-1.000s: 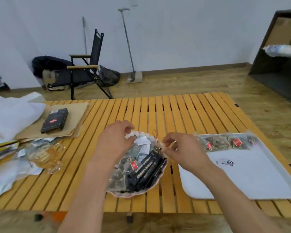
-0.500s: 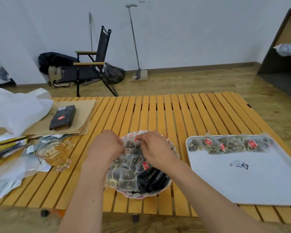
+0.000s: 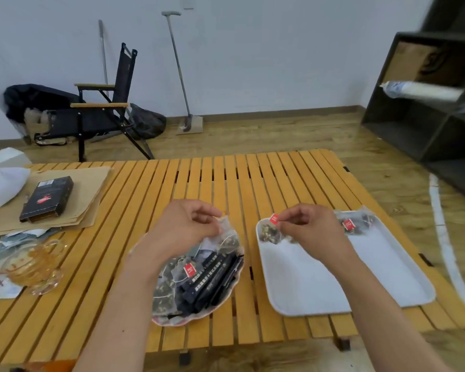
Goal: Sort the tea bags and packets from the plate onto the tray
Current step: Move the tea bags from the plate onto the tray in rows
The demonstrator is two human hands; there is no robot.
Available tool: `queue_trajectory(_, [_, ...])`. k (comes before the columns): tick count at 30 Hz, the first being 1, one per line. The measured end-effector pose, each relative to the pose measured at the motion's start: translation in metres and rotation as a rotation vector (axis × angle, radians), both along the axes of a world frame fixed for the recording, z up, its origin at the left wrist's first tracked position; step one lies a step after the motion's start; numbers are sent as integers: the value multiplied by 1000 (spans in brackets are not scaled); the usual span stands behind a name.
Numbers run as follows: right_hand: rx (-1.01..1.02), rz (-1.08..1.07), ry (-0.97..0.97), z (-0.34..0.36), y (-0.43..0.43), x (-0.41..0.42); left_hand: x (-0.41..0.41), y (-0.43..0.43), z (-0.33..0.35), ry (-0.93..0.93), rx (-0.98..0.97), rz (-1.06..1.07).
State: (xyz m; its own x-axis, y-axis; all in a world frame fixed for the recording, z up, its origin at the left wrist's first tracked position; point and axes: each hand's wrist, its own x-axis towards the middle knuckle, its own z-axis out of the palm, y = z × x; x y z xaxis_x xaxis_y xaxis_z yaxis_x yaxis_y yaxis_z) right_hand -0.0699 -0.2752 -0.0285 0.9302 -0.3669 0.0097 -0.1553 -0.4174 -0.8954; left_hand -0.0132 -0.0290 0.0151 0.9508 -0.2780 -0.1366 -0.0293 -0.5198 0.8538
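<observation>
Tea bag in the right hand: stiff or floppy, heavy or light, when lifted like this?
Probably floppy: the tea bag sags below the red tag that the right hand pinches. Likely very light, since a fingertip pinch alone seems to carry it. Its mesh looks thin, so it may snag or tear if tugged.

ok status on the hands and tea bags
Left hand pinches a bag at the plate edge. Right hand pinches a tagged bag at the tray corner. Packets left on plate. Nothing in the way.
</observation>
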Motion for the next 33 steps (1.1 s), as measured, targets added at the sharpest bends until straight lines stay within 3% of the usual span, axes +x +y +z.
queue_trajectory(5, [-82,-27,161,-28,-27,-9,0,-30,-19,-14,101,-104])
queue_trajectory(18, [-311,106,330,-39,-17,-3,8,-41,-40,-35,154,-85])
queue_trajectory(33, [-352,119,216,-48,-15,7,7,-49,-47,-73,120,-113])
